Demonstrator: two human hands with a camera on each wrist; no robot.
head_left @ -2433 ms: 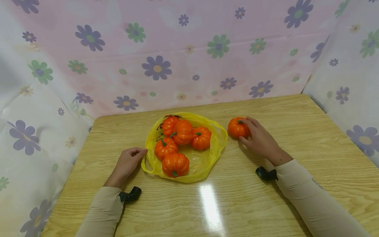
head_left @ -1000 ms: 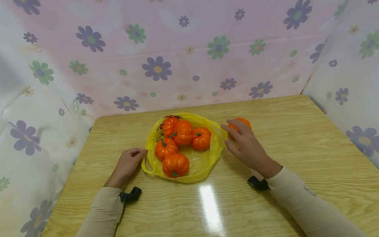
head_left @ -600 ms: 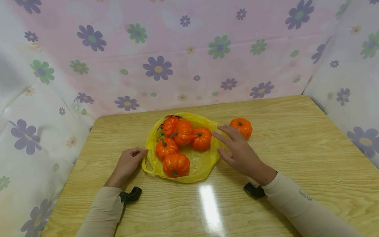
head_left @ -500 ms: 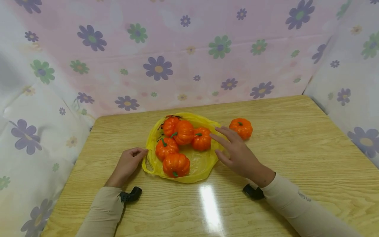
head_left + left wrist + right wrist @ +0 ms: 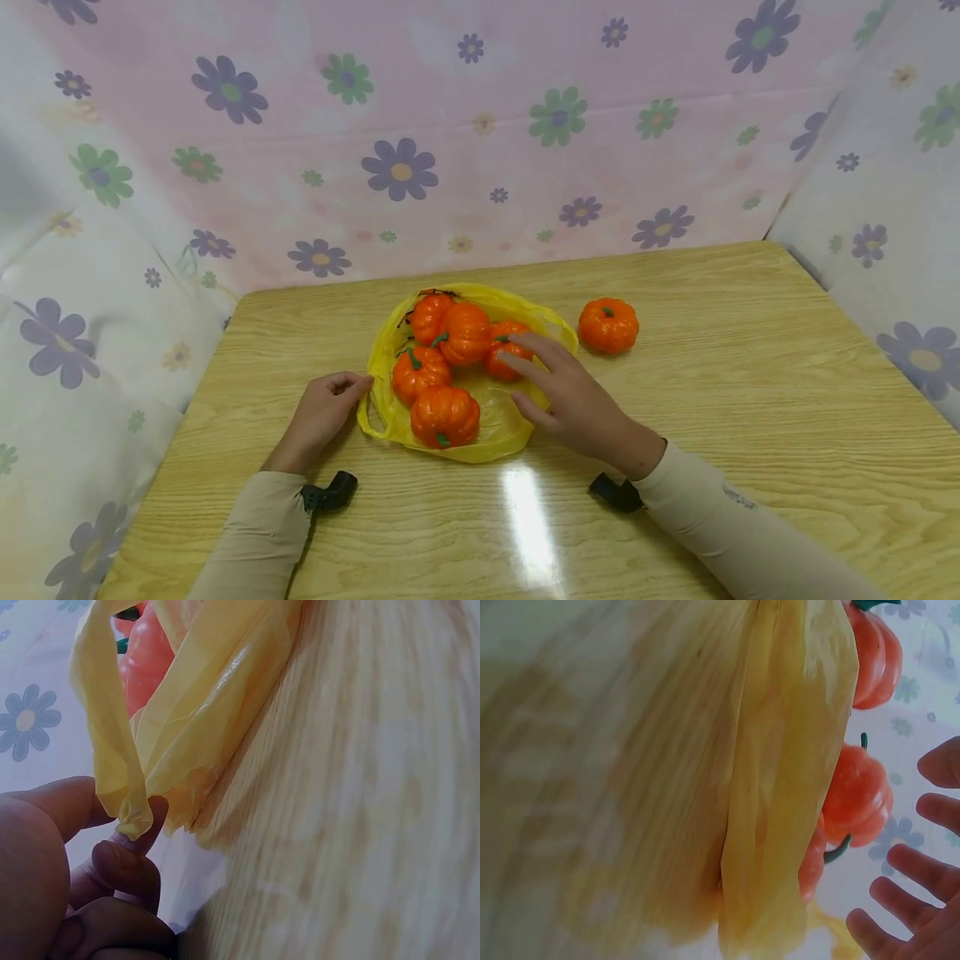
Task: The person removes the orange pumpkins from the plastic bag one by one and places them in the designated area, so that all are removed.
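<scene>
A yellow plastic bag [image 5: 498, 412] lies spread open on the table with several small orange pumpkins inside, one of them a pumpkin [image 5: 446, 417] at the near edge. My left hand [image 5: 322, 417] pinches the bag's left handle, and the left wrist view shows the gathered handle [image 5: 124, 780] between thumb and fingers. My right hand [image 5: 577, 408], fingers spread and holding nothing, hovers over the bag's right side. It partly covers the right-hand pumpkin [image 5: 501, 365]. Outside the bag, a single pumpkin [image 5: 608, 325] with a green stem sits to the right.
The wooden table [image 5: 750, 375] carries the bag and the lone pumpkin. Behind it hangs a flower-printed cloth [image 5: 480, 125], with more cloth at both sides. Thin dark twigs [image 5: 407, 321] show at the bag's left inner side.
My right hand has let go of the lone pumpkin and moved left over the bag's right side. That pumpkin stays on the table. The left hand keeps its place on the handle.
</scene>
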